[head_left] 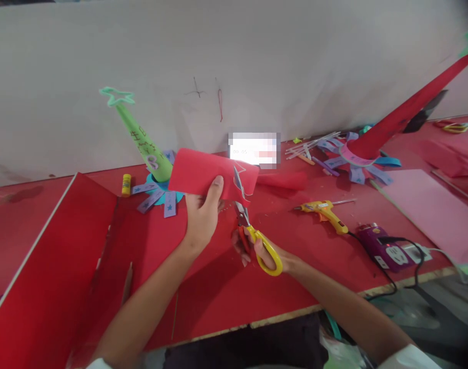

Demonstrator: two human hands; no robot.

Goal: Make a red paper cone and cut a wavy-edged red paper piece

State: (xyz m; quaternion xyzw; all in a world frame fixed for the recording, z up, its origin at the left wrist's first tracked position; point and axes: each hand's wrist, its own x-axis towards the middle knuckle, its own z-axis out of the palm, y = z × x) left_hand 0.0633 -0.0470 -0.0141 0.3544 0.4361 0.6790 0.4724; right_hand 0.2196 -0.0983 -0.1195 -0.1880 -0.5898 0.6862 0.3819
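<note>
My left hand (205, 212) pinches a piece of red paper (195, 174), thumb on the near face and fingers behind. Pale outlines are drawn near the paper's right end, where a cut slit gapes. Below that end, my right hand (266, 251) holds a pair of scissors (271, 254) with one yellow and one red handle. Their blades point up and left, slightly apart, just under the paper's lower edge. Behind the paper stands a green paper cone (143, 146) topped by a star outline, with purple strips around its blue base.
A yellow glue gun (326, 212) lies right, beside a purple power strip (391, 251) with cables. Farther right are pink sheets (429, 205) and a red cone (406, 107). A glue stick (126, 185), pencil (127, 282) and red board (53, 266) are left. A lit, blurred screen (252, 148) stands behind.
</note>
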